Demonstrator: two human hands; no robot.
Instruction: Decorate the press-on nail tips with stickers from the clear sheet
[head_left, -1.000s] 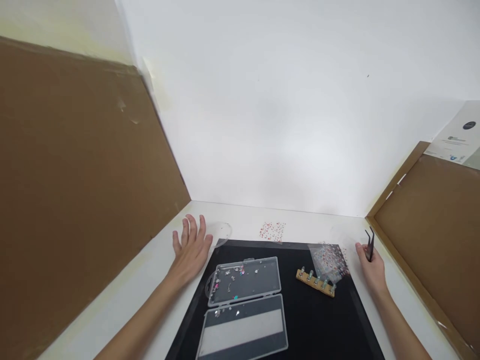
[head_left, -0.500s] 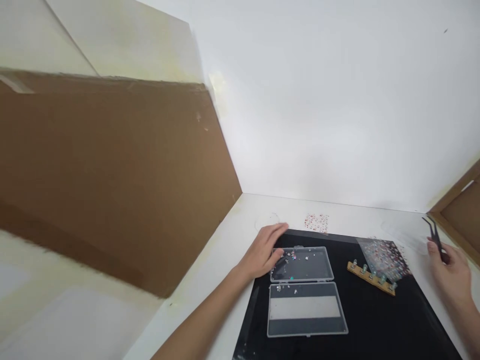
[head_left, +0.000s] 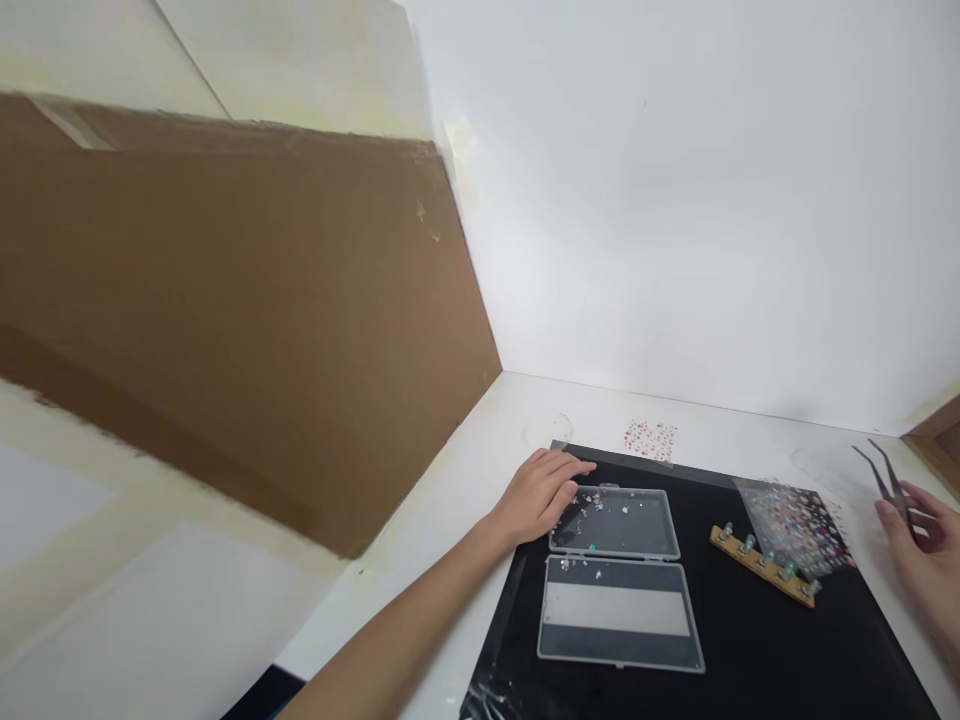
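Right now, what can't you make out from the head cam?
Right hand: cut off by the right edge of the head view.
Tweezers: tips too thin to show whether they hold anything.
Loose gems in the open clear plastic case: too small to tell shapes.
Black mat: near edge cut off by the bottom edge.

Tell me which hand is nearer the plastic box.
Left. The left hand is at the left end of the box; the right hand, holding tweezers, is far to its right.

Bright even light, faint shadows, wide-angle distortion toward the edges.
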